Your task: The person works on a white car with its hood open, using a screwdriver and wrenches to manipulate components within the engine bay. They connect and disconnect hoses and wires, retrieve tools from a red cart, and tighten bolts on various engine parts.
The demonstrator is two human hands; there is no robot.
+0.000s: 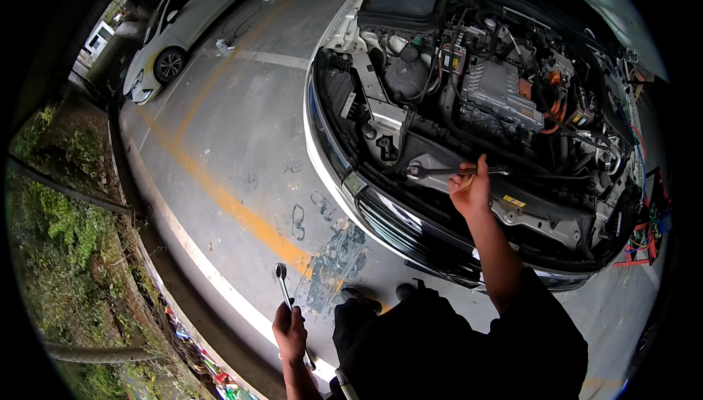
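Note:
My left hand (291, 334) is closed around a long steel wrench (285, 290) held upright at the lower middle, its ringed head at the top, out over the floor. My right hand (469, 188) grips a dark wrench (432, 172) lying crosswise over the front panel (542, 217) of a white car's open engine bay. Whether that wrench's head rests on the panel I cannot tell. Behind it sit a rounded reservoir (406, 74), a finned metal housing (491, 92) and orange cables (553, 114). A metal tool end (346, 384) shows against my dark clothing at the bottom.
A parked white car (176, 34) stands upper left on the painted floor (220, 158). A concrete kerb (146, 246) runs along the left, beside plants (66, 239) and a railing (73, 188). A red metal stand (637, 250) with hoses is at the right of the open-bonneted car.

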